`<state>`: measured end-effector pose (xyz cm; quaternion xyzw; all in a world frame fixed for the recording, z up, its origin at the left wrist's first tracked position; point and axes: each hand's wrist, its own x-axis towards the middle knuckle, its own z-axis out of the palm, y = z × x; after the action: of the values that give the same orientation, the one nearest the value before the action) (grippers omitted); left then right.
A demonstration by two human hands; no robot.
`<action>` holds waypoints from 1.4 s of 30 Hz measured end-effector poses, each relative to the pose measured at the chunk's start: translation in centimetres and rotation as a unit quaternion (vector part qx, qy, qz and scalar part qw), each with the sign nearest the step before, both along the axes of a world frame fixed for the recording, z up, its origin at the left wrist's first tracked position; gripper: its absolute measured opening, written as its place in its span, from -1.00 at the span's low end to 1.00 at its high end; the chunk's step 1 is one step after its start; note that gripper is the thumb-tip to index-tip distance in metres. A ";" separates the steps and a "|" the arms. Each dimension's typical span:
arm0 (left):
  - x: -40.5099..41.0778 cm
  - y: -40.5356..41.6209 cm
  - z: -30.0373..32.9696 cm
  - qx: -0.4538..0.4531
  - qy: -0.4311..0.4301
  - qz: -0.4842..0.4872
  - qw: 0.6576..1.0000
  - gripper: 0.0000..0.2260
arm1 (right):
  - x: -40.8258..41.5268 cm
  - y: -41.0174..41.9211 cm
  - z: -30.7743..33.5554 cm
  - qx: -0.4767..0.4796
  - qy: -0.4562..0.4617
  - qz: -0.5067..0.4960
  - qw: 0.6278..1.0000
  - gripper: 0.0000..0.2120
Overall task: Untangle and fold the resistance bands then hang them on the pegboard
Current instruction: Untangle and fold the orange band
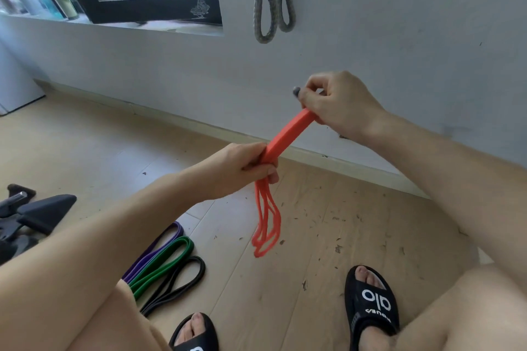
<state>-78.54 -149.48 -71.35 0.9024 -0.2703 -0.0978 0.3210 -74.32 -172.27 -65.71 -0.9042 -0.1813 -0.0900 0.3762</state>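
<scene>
While both hands' fingers are pinching the orange band (288,134), left hand (242,168) and right hand (339,105) should be keeping layers flat, taut.

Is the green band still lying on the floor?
Yes, the green band lies on the wooden floor between a purple band and a black band.

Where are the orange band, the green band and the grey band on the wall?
orange band (288,132), head view, flat stretch between the hands
green band (168,258), head view, upper strand on the floor
grey band (263,6), head view, left hanging loop
</scene>
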 end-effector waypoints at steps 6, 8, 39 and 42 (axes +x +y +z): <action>-0.3 0.0 2.0 -0.055 0.015 0.056 0.997 -0.88 | 0.4 -2.7 -3.0 -0.078 0.156 0.009 0.985 -0.58; -0.3 0.2 2.1 -0.041 0.014 0.055 0.998 -0.87 | 0.0 -1.9 -3.7 -0.121 0.201 0.034 0.972 -0.58; 0.5 1.0 -0.3 0.049 -0.042 -0.016 0.998 -0.93 | 0.2 0.6 -0.6 0.012 0.059 0.054 0.997 -0.65; 0.7 1.3 -0.1 0.027 -0.023 -0.004 0.999 -0.90 | 0.3 0.4 -0.6 0.033 0.061 0.054 0.996 -0.64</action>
<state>-77.82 -148.16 -71.49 0.9116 -0.2788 -0.0853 0.2898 -74.05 -171.90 -66.27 -0.8840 -0.2036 -0.0196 0.4203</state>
